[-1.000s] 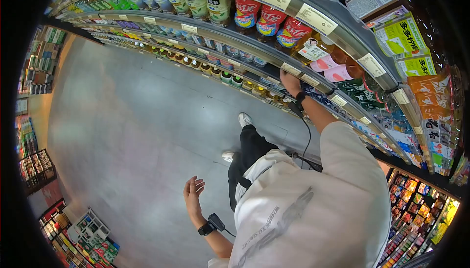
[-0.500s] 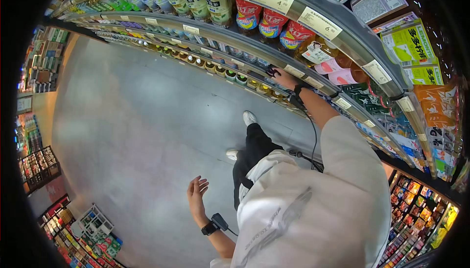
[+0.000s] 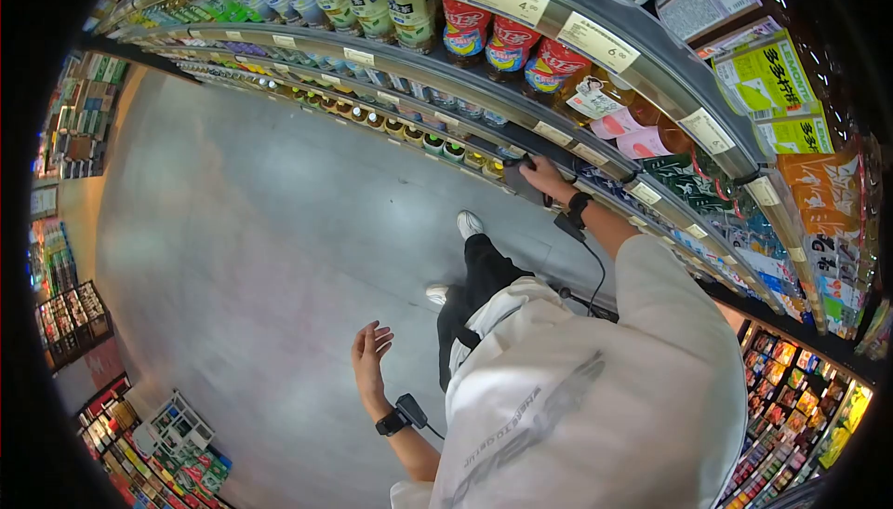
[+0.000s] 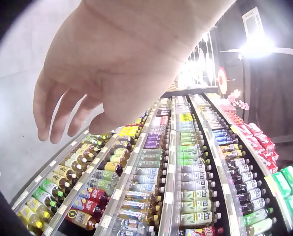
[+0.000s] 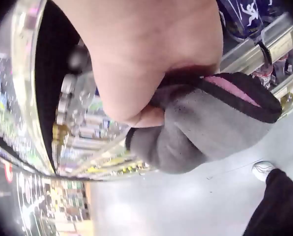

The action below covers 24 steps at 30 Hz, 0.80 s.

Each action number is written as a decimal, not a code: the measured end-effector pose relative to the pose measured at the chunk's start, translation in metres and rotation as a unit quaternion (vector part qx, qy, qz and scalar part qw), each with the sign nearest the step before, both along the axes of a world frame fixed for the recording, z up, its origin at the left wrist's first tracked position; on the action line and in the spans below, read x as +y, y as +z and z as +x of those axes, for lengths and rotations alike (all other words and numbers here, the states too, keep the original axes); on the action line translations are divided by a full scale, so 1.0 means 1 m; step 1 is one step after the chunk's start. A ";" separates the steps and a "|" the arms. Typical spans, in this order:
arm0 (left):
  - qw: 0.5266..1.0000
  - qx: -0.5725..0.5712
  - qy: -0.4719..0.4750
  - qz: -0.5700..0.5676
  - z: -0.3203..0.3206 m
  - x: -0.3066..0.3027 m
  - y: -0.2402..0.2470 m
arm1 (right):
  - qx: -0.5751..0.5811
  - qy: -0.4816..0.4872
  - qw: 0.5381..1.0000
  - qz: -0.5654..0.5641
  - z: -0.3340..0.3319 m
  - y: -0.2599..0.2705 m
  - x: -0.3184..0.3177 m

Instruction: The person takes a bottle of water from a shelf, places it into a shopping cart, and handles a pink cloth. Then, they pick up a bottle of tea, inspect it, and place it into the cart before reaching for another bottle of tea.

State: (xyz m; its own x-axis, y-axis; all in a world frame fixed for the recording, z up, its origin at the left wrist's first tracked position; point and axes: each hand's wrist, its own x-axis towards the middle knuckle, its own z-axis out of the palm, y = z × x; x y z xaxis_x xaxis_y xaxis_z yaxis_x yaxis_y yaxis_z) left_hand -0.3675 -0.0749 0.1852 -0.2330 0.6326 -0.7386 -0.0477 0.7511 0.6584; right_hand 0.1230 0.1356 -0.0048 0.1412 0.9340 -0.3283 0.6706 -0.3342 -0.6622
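Observation:
My right hand (image 3: 547, 180) grips a soft grey cloth item with black edging (image 3: 524, 183) just in front of the lower drink shelves. In the right wrist view, the thumb and fingers of the right hand (image 5: 146, 59) pinch its bunched upper part. A pink lining shows at the black-trimmed opening of the cloth item (image 5: 215, 128), and most of the fingers are hidden behind the hand. Over the floor, away from the shelf, my left hand (image 3: 369, 360) hangs with loosely bent fingers and holds nothing. The left wrist view shows the same left hand (image 4: 107, 64) in front of distant bottle rows.
Curved shelves with price tags (image 3: 598, 41) run along the front and right. Red-labelled bottles (image 3: 465, 27) and pale-labelled bottles (image 3: 412, 18) stand on an upper level. Grey floor (image 3: 251, 230) stretches to the left. A cable (image 3: 603, 276) hangs from the right wrist.
My right hand was reaching in at the shelf, then showed something dark at its fingertips. Now it has come out and lower, holding the grey cloth item. The left hand has barely moved.

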 end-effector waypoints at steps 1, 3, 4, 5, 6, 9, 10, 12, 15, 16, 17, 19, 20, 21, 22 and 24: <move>1.000 -0.001 -0.007 0.000 -0.001 0.001 0.000 | -0.070 -0.042 0.996 0.045 -0.002 -0.008 0.003; 1.000 -0.002 -0.017 0.000 -0.004 0.003 0.000 | -0.132 -0.074 0.974 0.170 0.009 -0.012 0.010; 1.000 0.000 -0.018 0.001 -0.006 0.003 0.000 | -0.164 -0.089 0.955 0.230 0.013 -0.011 0.015; 1.000 0.001 -0.018 0.001 -0.008 0.003 -0.001 | -0.170 -0.070 0.965 0.189 0.017 -0.014 0.018; 1.000 0.002 -0.018 0.002 -0.007 0.002 -0.001 | -0.175 -0.050 0.972 0.149 0.021 -0.016 0.022; 1.000 0.005 -0.020 -0.002 -0.009 0.002 0.000 | -0.169 -0.038 0.984 0.051 0.032 -0.064 0.038; 1.000 0.007 -0.018 0.000 -0.010 0.001 0.001 | -0.156 -0.043 0.985 0.054 0.028 -0.064 0.041; 1.000 0.011 -0.013 0.000 -0.012 -0.004 0.006 | -0.133 -0.023 0.991 -0.017 0.017 -0.048 0.048; 1.000 0.015 -0.010 -0.007 -0.017 -0.011 0.000 | -0.117 0.029 0.992 0.022 0.007 -0.029 0.054; 1.000 0.015 -0.013 -0.012 -0.016 -0.011 0.000 | -0.107 0.038 0.992 -0.051 0.004 -0.009 0.058; 1.000 0.014 -0.017 -0.016 -0.016 -0.011 -0.001 | -0.102 0.062 0.993 -0.019 0.008 -0.014 0.055; 1.000 0.010 -0.023 -0.015 -0.014 -0.006 0.002 | -0.091 0.111 0.989 0.045 0.014 -0.020 0.053; 1.000 0.007 -0.026 -0.012 -0.011 -0.004 0.002 | -0.077 0.107 0.991 0.038 0.016 -0.023 0.050; 1.000 0.003 -0.030 -0.010 -0.010 -0.004 0.004 | -0.064 0.101 0.992 0.030 0.018 -0.022 0.046; 0.999 -0.001 -0.034 -0.009 -0.011 -0.003 0.004 | -0.050 0.094 0.994 0.024 0.018 -0.015 0.045; 0.999 -0.009 -0.043 -0.002 -0.013 -0.001 0.003 | -0.119 0.073 0.988 0.060 0.032 -0.038 0.040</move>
State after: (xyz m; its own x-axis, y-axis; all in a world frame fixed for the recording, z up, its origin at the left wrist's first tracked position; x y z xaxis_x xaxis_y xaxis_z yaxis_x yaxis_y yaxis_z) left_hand -0.3809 -0.0754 0.1881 -0.1642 0.6462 -0.7453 0.0062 0.7562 0.6543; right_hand 0.1550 0.1759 -0.0428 0.0613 0.9802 -0.1885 0.8480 -0.1508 -0.5081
